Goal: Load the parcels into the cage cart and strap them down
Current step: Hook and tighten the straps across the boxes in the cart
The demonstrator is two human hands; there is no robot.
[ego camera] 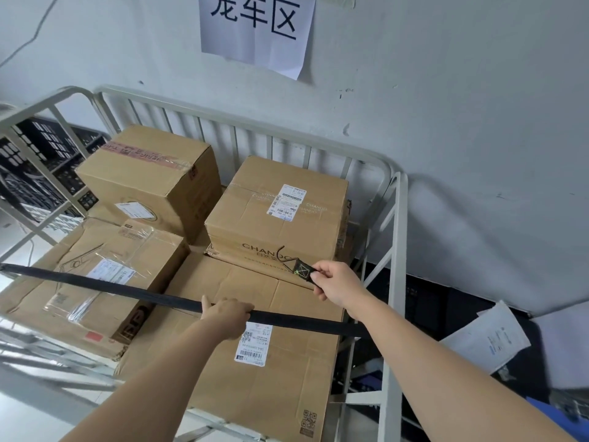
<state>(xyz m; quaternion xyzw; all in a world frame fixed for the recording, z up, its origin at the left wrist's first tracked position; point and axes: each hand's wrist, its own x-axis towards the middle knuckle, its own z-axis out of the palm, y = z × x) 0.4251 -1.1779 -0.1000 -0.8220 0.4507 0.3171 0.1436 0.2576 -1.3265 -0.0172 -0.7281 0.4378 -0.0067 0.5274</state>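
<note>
The left hand (229, 314) curls over a black strap (111, 288) and grips it from above. The strap runs taut from the cart's left rail, across the load, and passes under the right forearm. Just beyond, the right hand (338, 283) pinches a stitched strap end (302, 269) between thumb and fingers. A thin metal hook (280, 252) sticks out of that end. Whether this end belongs to the same strap cannot be told.

All the parcels sit inside the cage cart (396, 250). Under both hands lies a large flat parcel (271, 371) with a printed label. To its left is a taped parcel (127, 250) covered in clear film. Farther back, a CHANDO parcel (274, 224) is stacked on the right, and a tall parcel (143, 173) stands at the back left, close to the barred rear rail.

Behind the cart is a pale wall (478, 122) with a paper sign (258, 27) in large black characters. Black crates (38, 161) are stacked at far left, and loose papers (487, 336) lie outside the cart at right.
</note>
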